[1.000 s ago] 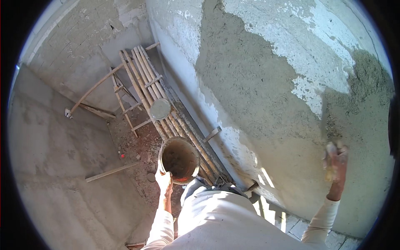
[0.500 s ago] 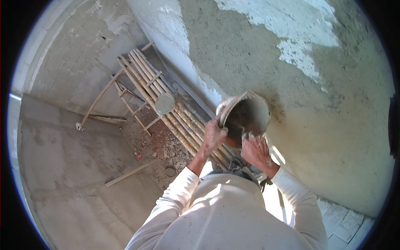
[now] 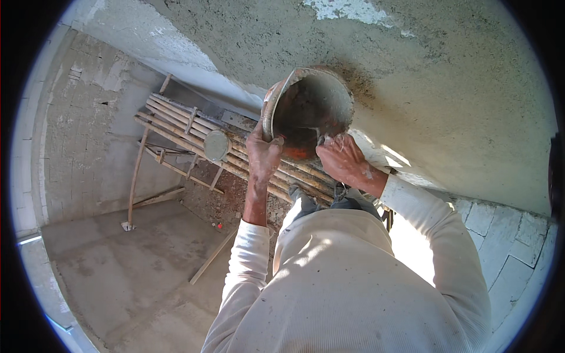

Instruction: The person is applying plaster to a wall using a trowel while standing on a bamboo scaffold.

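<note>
A mortar-crusted bucket (image 3: 341, 97) is tipped in front of me, its mouth facing me and its inside dark, with some orange-red low down. My left hand (image 3: 263, 154) is closed on the left side of its rim. At the mouth's lower right edge, my right hand (image 3: 344, 157) makes a fist around what looks like a trowel. Only a thin shank shows by the fingers; the blade is lost in the dark of the bucket. Mortar smears both hands.
Below me runs a scaffold of wooden poles (image 3: 176, 130) carrying a round grey-topped container (image 3: 217, 145). The plastered wall (image 3: 424, 100) rises close ahead and right. A wooden strip (image 3: 212, 259) lies on the floor at left. Light blocks (image 3: 500, 229) show at right.
The bucket and both hands have moved up and left in the picture, and the bucket appears larger. The view has turned as well. Both hands keep their hold.
</note>
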A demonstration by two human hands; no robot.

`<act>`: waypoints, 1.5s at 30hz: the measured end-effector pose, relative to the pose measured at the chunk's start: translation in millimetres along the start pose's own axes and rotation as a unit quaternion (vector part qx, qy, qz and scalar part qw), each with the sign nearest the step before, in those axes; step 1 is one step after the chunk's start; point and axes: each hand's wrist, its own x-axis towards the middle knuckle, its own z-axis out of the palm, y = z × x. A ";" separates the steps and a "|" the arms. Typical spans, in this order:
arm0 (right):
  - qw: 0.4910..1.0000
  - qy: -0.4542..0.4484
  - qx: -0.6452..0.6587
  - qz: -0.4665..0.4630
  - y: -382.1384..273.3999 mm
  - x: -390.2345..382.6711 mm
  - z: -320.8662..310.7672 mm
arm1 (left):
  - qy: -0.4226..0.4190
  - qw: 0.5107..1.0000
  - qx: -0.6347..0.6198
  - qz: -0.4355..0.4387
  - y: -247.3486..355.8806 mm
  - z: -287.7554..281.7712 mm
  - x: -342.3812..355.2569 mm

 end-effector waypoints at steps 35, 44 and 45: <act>0.948 -0.043 0.276 0.153 70.7 8.9 -34.0 | 0.056 0.982 -0.019 0.177 31.6 23.7 -37.1; 0.771 -0.140 0.603 0.152 16.2 -1.0 -3.1 | 0.056 0.994 -0.093 -0.003 -25.2 32.0 -47.4; 0.755 -0.137 0.621 0.159 10.8 -4.5 -0.2 | 0.089 0.991 -0.097 0.010 -25.2 35.2 -46.0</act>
